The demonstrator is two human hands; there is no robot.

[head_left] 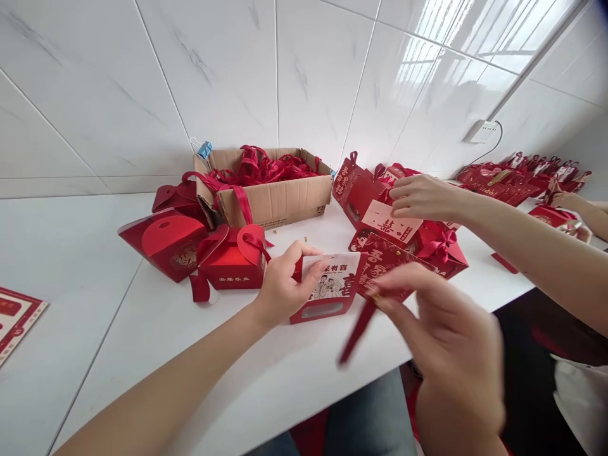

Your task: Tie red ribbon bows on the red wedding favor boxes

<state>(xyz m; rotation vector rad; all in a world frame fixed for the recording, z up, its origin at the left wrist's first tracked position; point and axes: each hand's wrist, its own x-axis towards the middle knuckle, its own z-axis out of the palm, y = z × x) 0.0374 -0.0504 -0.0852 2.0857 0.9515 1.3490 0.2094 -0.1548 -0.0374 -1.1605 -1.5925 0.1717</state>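
Observation:
My left hand [289, 282] grips a red and white gift box [332, 285] by its left side, thumb across the printed front with a couple drawn on it. The box rests on the white table, tilted a little. Nearer the camera, my right hand [441, 342] pinches a short dark red ribbon [356, 332] between thumb and fingertips; a small gold-coloured bit shows at the pinch. Motion blurs that hand and the ribbon, which hangs down to the left, apart from the box. Left of my left hand stands a red gift box [235, 259] with a ribbon.
A cardboard box [285, 197] full of red ribbons stands against the tiled wall, with a blue binder clip [204, 150] at its corner. A co-worker's hand [422, 197] reaches over piled red boxes [387, 231] at the right. More red boxes line the far right. A printed card [19, 320] lies at left.

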